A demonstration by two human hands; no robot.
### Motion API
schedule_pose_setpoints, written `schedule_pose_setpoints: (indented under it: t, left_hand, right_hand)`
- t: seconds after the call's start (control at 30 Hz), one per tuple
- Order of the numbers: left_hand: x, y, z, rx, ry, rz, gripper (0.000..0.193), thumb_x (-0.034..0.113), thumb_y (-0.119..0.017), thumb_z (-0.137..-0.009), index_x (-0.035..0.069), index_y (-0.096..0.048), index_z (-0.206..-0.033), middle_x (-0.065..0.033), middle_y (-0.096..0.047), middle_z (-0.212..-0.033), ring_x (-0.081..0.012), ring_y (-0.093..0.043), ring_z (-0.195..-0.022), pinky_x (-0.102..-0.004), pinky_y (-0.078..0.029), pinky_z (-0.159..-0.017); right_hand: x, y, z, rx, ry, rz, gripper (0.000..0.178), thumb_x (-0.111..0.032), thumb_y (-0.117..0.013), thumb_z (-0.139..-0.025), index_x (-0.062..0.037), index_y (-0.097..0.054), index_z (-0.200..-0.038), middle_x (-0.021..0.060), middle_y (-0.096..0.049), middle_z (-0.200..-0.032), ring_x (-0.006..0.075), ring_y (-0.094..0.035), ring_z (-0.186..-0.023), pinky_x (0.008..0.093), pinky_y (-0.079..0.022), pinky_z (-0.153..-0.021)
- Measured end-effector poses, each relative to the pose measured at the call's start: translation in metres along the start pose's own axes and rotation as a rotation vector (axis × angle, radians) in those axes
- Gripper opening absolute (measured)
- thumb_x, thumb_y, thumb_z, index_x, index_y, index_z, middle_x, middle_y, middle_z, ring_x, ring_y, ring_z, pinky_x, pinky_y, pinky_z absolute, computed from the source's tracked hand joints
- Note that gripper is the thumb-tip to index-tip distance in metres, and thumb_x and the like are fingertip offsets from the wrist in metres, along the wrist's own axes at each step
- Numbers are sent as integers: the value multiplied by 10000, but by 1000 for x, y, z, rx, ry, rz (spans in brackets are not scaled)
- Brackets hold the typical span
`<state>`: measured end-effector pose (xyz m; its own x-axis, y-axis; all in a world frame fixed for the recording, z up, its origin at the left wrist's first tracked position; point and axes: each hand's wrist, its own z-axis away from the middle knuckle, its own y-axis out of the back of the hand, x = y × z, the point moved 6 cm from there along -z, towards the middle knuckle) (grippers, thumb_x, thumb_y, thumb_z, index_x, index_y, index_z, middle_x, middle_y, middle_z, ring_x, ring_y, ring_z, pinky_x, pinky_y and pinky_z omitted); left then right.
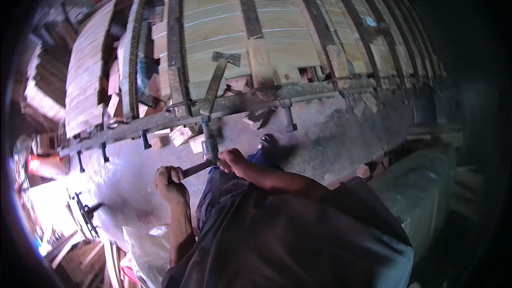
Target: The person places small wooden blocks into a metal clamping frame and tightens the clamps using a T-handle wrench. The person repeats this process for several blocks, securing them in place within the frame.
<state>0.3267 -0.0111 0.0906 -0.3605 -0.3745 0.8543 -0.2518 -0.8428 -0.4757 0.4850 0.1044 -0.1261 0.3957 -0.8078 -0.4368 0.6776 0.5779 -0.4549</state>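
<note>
In front of my body, my left hand (170, 180) is closed round the left end of a dark bar handle (197, 168). My right hand (231, 161) is curled at the bar's other side, by a metal sleeve (210, 148) that sits on a threaded clamp screw (206, 127). The screw comes out of the near rail (154, 124) of a large clamping rack. A hammer (226, 58) lies above it, its head on the pale glued wood boards (213, 26) and its handle pointing toward the screw.
Dark metal bars (246, 5) cross the boards. Other clamp bolts (288, 116) hang from the rail. Wood offcuts (182, 135) lie on the floor under it. A plastic-covered stack (421, 181) stands at right, scrap wood (80, 258) at lower left, stacked boards (42, 96) at far left.
</note>
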Motion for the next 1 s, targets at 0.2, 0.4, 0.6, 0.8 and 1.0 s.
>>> schedule_pose_setpoints:
  t: [0.2, 0.4, 0.6, 0.8, 1.0]
  left_hand:
    - [12, 43, 8, 168, 201, 71, 334, 185, -468, -946, 148, -357, -633, -11, -305, -517, -159, -316, -492, -311, -344, -568]
    - [-48, -25, 58, -62, 261, -216, 208, 85, -484, -864, 88, -406, -671, -46, -391, -536, -168, -384, -480, -326, -389, -538]
    - [-122, -161, 150, -253, 373, -91, 226, 110, -517, -837, 111, -368, -667, -45, -395, -548, -178, -375, -493, -343, -393, -561]
    - [-176, -277, 231, -460, 623, 132, 146, 189, -540, -805, 106, -460, -714, -71, -408, -535, -251, -426, -563, -409, -436, -765]
    - [-243, -258, 227, -342, 739, -208, 126, 124, -548, -880, 29, -576, -803, -127, -632, -798, -312, -605, -841, -412, -422, -1013]
  right_hand:
    - [61, 19, 53, 132, -30, 40, 175, -193, -563, -908, -31, -612, -863, 95, -644, -732, 151, -567, -543, 281, -434, -468]
    - [124, 108, 76, 237, 44, -194, 238, -266, -590, -939, -32, -628, -931, 100, -674, -797, 171, -629, -629, 298, -510, -540]
    - [133, 200, 144, 241, -172, -545, 674, -610, -533, -880, 14, -523, -1135, 164, -677, -911, 333, -671, -757, 472, -544, -695]
    - [63, 326, 202, 396, 651, -1578, 421, -367, -410, -950, 20, -552, -1033, 204, -619, -828, 343, -608, -677, 445, -546, -665]
    - [10, 440, 233, 423, 685, -1464, 320, -250, -382, -936, -19, -600, -982, 172, -613, -828, 302, -592, -665, 376, -515, -570]
